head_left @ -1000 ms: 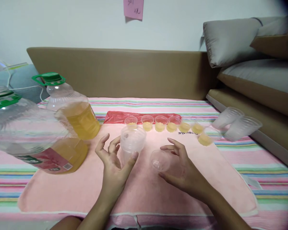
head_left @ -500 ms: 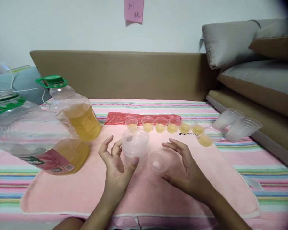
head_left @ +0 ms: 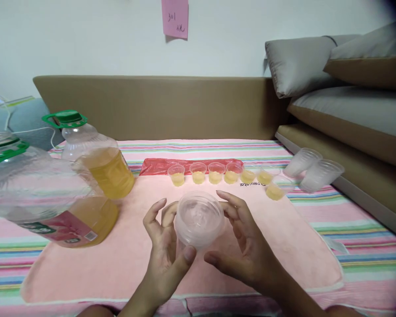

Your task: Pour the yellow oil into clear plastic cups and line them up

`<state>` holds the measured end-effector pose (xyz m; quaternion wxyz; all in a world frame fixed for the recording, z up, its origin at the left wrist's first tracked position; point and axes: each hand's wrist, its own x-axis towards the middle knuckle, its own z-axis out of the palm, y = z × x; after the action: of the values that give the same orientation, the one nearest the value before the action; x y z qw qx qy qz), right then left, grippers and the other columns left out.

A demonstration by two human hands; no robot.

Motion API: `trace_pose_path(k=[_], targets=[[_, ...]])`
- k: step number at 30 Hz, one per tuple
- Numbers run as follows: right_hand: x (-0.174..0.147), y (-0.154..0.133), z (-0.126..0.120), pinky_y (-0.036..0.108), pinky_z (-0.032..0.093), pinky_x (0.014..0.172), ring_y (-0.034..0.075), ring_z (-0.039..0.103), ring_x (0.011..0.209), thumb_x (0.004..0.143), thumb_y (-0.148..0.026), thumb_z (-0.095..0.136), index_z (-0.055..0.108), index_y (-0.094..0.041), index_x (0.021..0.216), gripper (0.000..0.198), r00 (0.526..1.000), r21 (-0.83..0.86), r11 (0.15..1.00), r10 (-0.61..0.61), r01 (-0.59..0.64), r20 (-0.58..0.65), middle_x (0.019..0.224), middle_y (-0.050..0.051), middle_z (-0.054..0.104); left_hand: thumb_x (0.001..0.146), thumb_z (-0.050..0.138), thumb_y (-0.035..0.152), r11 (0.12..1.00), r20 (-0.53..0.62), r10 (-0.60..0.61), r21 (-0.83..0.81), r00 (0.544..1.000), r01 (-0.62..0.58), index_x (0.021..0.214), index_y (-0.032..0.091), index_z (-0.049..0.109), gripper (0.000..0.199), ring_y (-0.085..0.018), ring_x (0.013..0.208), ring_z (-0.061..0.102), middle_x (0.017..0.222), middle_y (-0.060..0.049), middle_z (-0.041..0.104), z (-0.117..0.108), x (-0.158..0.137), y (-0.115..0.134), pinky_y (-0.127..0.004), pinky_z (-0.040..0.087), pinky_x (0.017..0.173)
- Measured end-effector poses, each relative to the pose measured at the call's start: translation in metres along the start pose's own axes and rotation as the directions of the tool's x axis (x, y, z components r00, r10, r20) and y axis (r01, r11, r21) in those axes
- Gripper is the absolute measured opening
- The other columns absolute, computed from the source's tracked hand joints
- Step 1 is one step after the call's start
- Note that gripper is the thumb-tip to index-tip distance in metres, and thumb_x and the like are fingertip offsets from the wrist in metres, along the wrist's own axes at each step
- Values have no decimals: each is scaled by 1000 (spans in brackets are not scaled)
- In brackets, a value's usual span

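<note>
Between my hands is a stack of clear plastic cups (head_left: 199, 218), tilted so its round mouth faces me. My left hand (head_left: 166, 246) grips its left side, with the thumb along the near side. My right hand (head_left: 246, 237) curves around the right side, its fingers at the rim and its thumb just below. The lower part of the stack is hard to make out. Beyond my hands stands a row of small clear cups holding yellow liquid (head_left: 215, 175). The rightmost cup (head_left: 275, 190) stands nearer to me than the others.
Two large green-topped jugs of yellow drink, a near jug (head_left: 75, 220) and a far jug (head_left: 108, 171), stand at left. Several nested cups (head_left: 321, 175) lie at right. A red plastic bag (head_left: 155, 166) lies behind the row on the pink mat (head_left: 95, 273). Cushions (head_left: 350, 105) are piled at right.
My right hand has moved left to the cup stack, which now tilts toward me. The single empty cup that stood on the mat no longer shows separately. The view has shifted slightly.
</note>
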<state>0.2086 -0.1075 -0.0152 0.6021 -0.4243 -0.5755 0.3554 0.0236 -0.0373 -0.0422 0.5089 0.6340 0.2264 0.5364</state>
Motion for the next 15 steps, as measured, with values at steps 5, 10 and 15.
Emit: trace_pose_path(k=[5, 10, 15], targets=[[1, 1, 2, 62, 36, 124, 34, 47, 142, 89, -39, 95, 37, -38, 157, 89, 1000, 22, 1000, 9, -9, -20, 152, 9, 49, 89, 81, 49, 1000, -9, -14, -14, 1000, 14, 154, 42, 26, 85, -40, 144, 54, 142, -14, 59, -1, 1, -4, -73, 39, 121], [2, 2, 1, 64, 36, 123, 35, 49, 140, 87, -38, 95, 37, -38, 156, 90, 999, 62, 998, 23, -21, -34, 145, 8, 55, 89, 79, 53, 999, 14, -12, 52, 1000, 12, 154, 42, 27, 84, -42, 145, 51, 142, -14, 58, -1, 2, 0, -79, 34, 119], [1, 3, 6, 60, 41, 120, 33, 54, 136, 88, -37, 95, 36, -37, 156, 90, 998, 136, 990, 48, -43, -33, 140, 8, 59, 90, 79, 55, 998, 50, 21, 52, 999, -24, 153, 42, 29, 82, -40, 146, 49, 142, -15, 59, 1, 6, 3, -78, 33, 119]])
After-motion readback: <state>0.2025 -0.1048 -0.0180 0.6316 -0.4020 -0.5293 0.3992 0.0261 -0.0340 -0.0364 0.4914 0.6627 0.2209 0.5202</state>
